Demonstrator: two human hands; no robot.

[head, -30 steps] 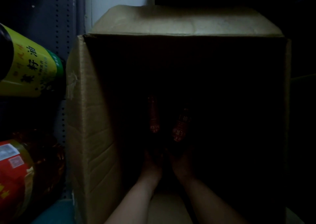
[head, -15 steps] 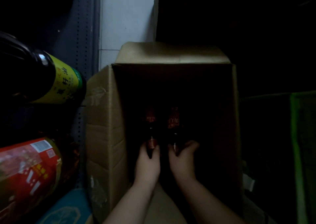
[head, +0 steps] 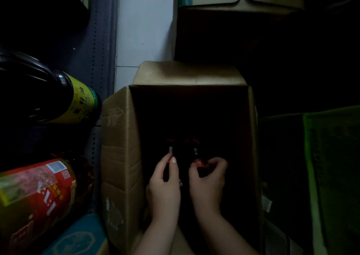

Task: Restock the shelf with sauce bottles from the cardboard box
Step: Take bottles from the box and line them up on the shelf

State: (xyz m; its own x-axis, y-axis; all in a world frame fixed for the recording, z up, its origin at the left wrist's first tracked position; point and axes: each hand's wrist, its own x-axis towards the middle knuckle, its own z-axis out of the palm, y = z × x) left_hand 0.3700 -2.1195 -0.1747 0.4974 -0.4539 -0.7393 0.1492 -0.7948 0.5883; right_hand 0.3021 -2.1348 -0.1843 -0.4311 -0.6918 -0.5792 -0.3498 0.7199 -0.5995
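Observation:
An open cardboard box (head: 120, 141) stands in front of me, its inside very dark. Both my hands are in it. My left hand (head: 164, 184) grips the neck of a dark sauce bottle (head: 171, 150) near its top. My right hand (head: 209, 178) grips the neck of a second dark sauce bottle (head: 198, 163) with a red cap band. Both bottles hang neck-up below the box rim, and their bodies are lost in shadow. Faint red labels show just beyond the hands.
Shelving on the left holds a big dark bottle with a yellow label (head: 78, 100) and a big oil bottle with a red label (head: 39, 192). A blue carton (head: 78, 237) lies low left. More cardboard boxes (head: 233, 21) are stacked behind; a green crate (head: 331, 167) stands on the right.
Both hands have risen from the bottom of the box with a bottle each. My view has pulled back and up, so the box looks smaller and the boxes behind appear.

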